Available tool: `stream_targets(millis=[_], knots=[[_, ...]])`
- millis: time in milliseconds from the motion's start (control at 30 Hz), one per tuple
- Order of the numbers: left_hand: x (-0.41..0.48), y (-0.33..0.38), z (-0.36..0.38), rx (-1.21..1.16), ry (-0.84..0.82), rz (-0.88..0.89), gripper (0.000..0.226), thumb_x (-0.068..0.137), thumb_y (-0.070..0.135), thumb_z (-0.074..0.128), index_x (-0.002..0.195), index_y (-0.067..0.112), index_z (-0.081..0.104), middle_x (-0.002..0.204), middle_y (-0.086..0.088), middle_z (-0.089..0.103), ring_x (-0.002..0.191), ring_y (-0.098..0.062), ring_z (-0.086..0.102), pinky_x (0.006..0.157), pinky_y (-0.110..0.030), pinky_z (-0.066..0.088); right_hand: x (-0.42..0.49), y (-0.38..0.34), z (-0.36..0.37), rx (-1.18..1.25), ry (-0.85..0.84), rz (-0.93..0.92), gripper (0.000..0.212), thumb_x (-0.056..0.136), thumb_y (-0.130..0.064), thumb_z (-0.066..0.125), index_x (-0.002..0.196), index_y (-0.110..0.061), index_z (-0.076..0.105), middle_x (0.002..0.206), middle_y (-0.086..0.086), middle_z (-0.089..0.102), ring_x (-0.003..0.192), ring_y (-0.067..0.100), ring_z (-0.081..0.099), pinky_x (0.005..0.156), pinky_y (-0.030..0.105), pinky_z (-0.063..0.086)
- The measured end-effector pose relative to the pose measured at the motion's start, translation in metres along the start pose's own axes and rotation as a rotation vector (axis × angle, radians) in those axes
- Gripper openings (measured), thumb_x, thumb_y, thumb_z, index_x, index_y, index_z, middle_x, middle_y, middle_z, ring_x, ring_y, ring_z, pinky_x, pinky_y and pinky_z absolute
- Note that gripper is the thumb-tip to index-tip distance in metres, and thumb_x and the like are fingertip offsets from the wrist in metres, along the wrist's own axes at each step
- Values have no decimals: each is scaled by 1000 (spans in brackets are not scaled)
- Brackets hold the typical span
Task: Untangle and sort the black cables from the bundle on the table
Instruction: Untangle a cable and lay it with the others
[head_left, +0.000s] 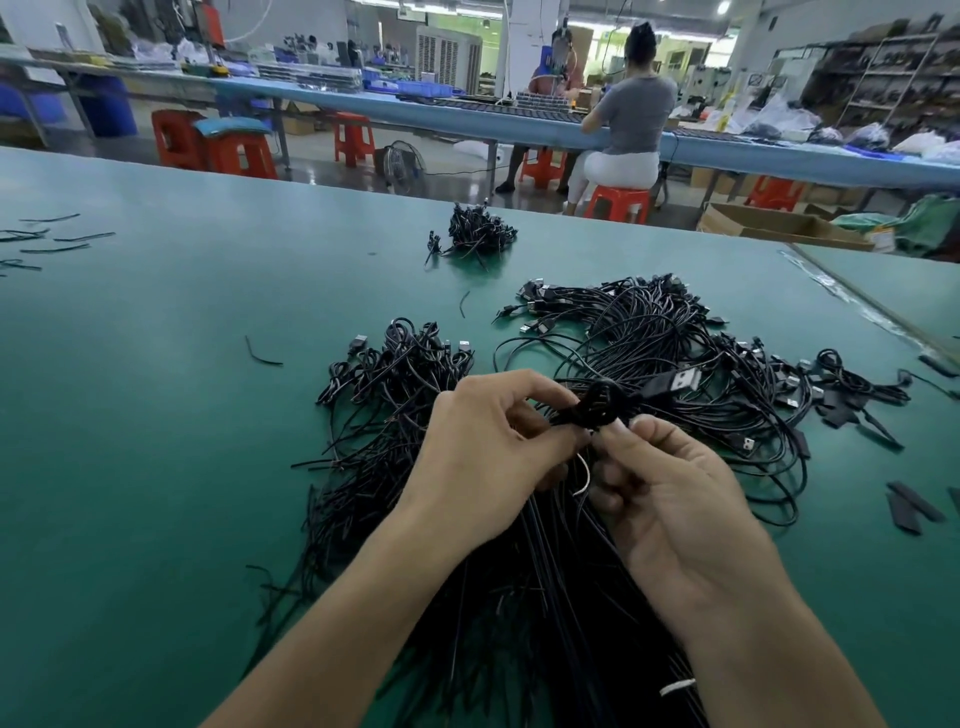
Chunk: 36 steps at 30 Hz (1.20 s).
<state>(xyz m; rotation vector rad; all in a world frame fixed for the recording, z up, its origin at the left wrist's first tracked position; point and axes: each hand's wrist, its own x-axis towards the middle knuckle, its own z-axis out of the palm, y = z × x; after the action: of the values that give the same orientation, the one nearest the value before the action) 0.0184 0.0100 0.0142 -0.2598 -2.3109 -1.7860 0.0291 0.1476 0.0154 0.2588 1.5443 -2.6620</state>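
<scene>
Far-left scraps: short black cable offcuts lie well apart from your work on the green bench. Toss a freed length that way and it mixes in.
Left heap: the loose pile of thin black bare-ended cables sits just beside your left wrist. A forearm drag would likely re-tangle it.
Left hand: your left hand has curled fingers, thumb and forefinger pinching the knotted black cable coil, which is held up over the heaps.
Main bundle: the long black cable bundle runs under both hands towards you. Lift the coil sharply and neighbours may come along.
Tie: a thin white wire tie hangs between your hands and could snag a loop.
Right hand: your right hand pinches the coil's lower side with thumb and fingertips. Pull the hands apart and the knot probably tightens.
Plug: the coil's black USB plug with a silver tip juts right. Tugging there strains the joint.
Right heap: the spread pile of black USB-ended cables lies close behind, so a dropped end would catch in it.
</scene>
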Motion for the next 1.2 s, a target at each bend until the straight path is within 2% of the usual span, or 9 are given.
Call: stream_targets(millis=[67, 167, 267, 400, 600, 833, 967, 1067, 1200], knots=[[1, 2, 1, -58, -24, -43, 23, 91, 7, 67, 89, 28, 77, 77, -3, 76, 75, -37, 71, 74, -47, 61, 0, 1, 0, -12, -18, 3, 21, 82, 3, 63, 74, -14, 53, 58, 1, 54, 44, 6, 45, 38, 18, 37], [2, 6, -1, -311, -49, -145, 31, 98, 7, 51, 88, 17, 79, 81, -4, 76, 77, -23, 72, 70, -31, 61, -2, 2, 2, 8, -38, -2, 20, 73, -4, 68, 71, -15, 50, 54, 2, 58, 40, 8, 49, 36, 20, 42], [1, 9, -3, -373, -72, -116, 6, 86, 20, 76, 91, 16, 75, 80, -4, 76, 72, -13, 70, 73, -26, 58, -4, 0, 4, -32, -51, 2, 18, 64, -13, 70, 70, -16, 54, 56, 2, 60, 42, 10, 53, 36, 22, 44], [1, 8, -4, -484, -113, -37, 41, 67, -3, 77, 98, 15, 56, 88, -10, 77, 79, -19, 73, 78, -30, 59, -2, 2, 1, -78, -28, 7, 17, 63, -17, 72, 67, -22, 56, 57, -2, 55, 43, 6, 47, 37, 19, 40], [0, 3, 0, -68, -79, 167, 38, 72, 6, 84, 92, 31, 65, 88, 12, 75, 73, 1, 62, 68, -11, 41, 2, -5, -5, -52, 25, -30, 22, 65, -12, 73, 70, -19, 52, 56, -4, 52, 45, 5, 42, 38, 18, 36], [-2, -9, 6, 284, 92, 488, 14, 75, 11, 83, 83, 21, 77, 79, 12, 57, 67, -4, 52, 58, -18, 36, 3, -6, -8, -51, 101, -29, 26, 85, -2, 69, 73, -19, 54, 64, -1, 59, 50, 8, 47, 39, 18, 39], [-6, -12, 6, 275, -31, 504, 22, 82, 7, 65, 97, 17, 77, 85, 13, 70, 71, 2, 61, 64, -10, 43, 4, -9, -9, -37, 139, -93, 25, 87, -4, 68, 75, -19, 54, 62, -2, 58, 48, 7, 49, 41, 16, 40], [-8, -8, 6, 209, -123, 401, 35, 82, 20, 50, 102, 19, 78, 85, 15, 70, 69, -8, 64, 60, -20, 49, 3, -11, -11, -57, 155, -155, 23, 86, -5, 70, 77, -19, 54, 58, -5, 50, 47, 4, 45, 43, 15, 41], [-7, -1, 7, 229, -88, 291, 19, 88, 44, 64, 90, 30, 77, 64, 14, 63, 58, -1, 55, 55, -18, 42, 1, -7, -8, -171, 147, -281, 24, 87, -6, 71, 74, -19, 55, 55, -8, 53, 49, 5, 45, 47, 15, 43]])
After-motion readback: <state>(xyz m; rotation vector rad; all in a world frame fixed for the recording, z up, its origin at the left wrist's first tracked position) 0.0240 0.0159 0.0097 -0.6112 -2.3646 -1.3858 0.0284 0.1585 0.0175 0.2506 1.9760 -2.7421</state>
